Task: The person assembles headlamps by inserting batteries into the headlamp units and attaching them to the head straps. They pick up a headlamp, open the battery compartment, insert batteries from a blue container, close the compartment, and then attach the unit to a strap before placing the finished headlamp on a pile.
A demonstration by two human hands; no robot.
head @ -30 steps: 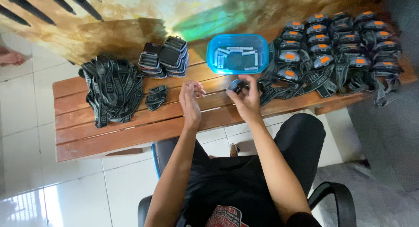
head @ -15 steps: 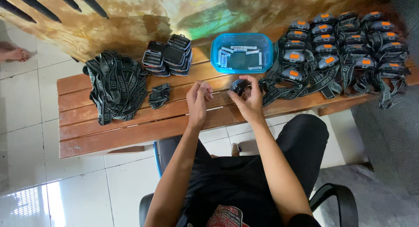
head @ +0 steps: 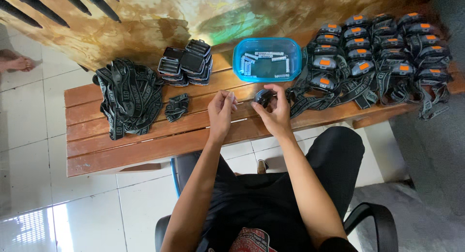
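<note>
The right hand (head: 276, 111) was up over the wooden counter (head: 145, 136), grip pinched around a small black headlamp body (head: 264, 97), thumb and fingers wrapped about its edges. That lamp body sat just above the slats, right in front of the blue plastic tub (head: 267, 59). The left hand (head: 221, 109) hovered beside it, fingers curled in loosely; something thin may have been caught between the fingertips, but I could not tell from here.

To do this bit well, I'd say the lamp wanted holding steady and low over the counter, turned so the working face met the other hand, with a firm but not crushing pinch.

The tub held a scatter of slim pale batteries (head: 256, 56), lying loose on the bottom, mostly round the edges. To the right lay rows of finished headlamps (head: 368, 53) with orange buttons, straps trailing toward the counter's edge. Left of the tub stood stacked lamp housings (head: 186, 63), and further left a heap of dark straps (head: 128, 94), one small bundle (head: 177, 106) lying apart.
</note>
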